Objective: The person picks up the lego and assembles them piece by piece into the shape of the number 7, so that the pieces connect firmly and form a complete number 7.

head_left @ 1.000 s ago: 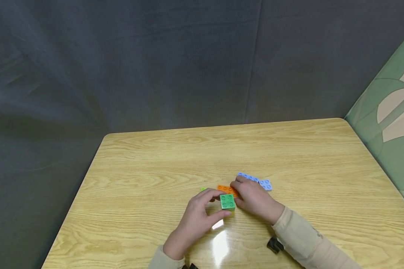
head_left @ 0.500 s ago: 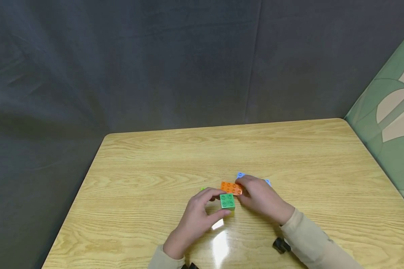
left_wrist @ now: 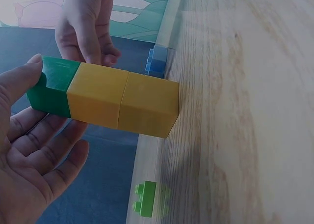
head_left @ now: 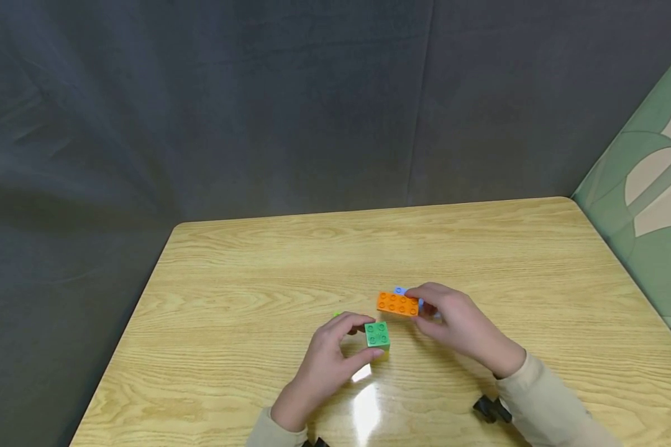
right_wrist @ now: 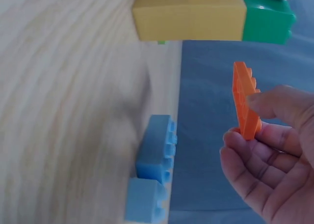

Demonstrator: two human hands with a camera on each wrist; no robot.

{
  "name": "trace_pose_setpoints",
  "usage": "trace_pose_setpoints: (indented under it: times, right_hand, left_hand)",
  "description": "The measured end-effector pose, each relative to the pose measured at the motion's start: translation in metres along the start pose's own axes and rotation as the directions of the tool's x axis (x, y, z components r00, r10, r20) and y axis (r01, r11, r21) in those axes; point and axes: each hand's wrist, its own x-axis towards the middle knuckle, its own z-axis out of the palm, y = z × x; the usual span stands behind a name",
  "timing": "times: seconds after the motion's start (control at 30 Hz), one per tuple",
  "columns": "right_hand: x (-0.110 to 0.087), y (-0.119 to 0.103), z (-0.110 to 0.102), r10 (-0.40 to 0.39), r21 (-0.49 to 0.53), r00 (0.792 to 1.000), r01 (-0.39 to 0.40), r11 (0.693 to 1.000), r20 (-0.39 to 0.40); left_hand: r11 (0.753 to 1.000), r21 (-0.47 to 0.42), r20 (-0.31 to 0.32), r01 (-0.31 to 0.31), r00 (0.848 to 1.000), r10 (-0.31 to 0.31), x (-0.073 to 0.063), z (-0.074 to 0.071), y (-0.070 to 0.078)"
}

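Note:
My left hand (head_left: 330,357) pinches a green toy brick (head_left: 377,335) between thumb and fingers. That brick tops an upright stack, with two yellow bricks (left_wrist: 98,94) under it, the lowest at the table surface. In my right hand (head_left: 463,323), thumb and fingertips grip one end of a thin orange brick (head_left: 397,304) with two rows of studs. It is raised off the table, studs up, to the right of the stack and a little behind it. The right wrist view shows a gap between the orange brick and the stack.
A longer blue brick (right_wrist: 156,150) and a short blue one (right_wrist: 142,199) lie on the wooden table (head_left: 246,310), mostly behind my right hand in the head view. A small lime-green brick (left_wrist: 146,199) sits beyond my left hand. A dark curtain (head_left: 291,112) hangs behind the table.
My right hand has picked up the orange brick and moved it up and to the right, away from the stack. The left hand stays in place on the green brick.

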Motion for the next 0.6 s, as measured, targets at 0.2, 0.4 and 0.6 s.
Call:
trace_pose_setpoints:
  times: [0.2,0.4,0.6]
  right_hand:
    - [-0.005,-0.004,-0.012,-0.053,0.016,0.997,0.054,0.998,-0.049]
    - [-0.007,-0.008,-0.021,-0.125,0.011,0.989,0.126,0.992,-0.079]
    - [-0.009,-0.012,-0.026,-0.168,0.036,0.982,0.171,0.985,-0.081]
  left_hand:
    - [1.000,0.000,-0.006,-0.008,1.000,0.008,0.000,0.000,-0.001]
    - [1.000,0.004,-0.005,-0.019,1.000,0.019,0.000,0.000,-0.002]
    - [1.000,0.002,-0.001,-0.021,1.000,0.021,0.000,0.000,-0.002]
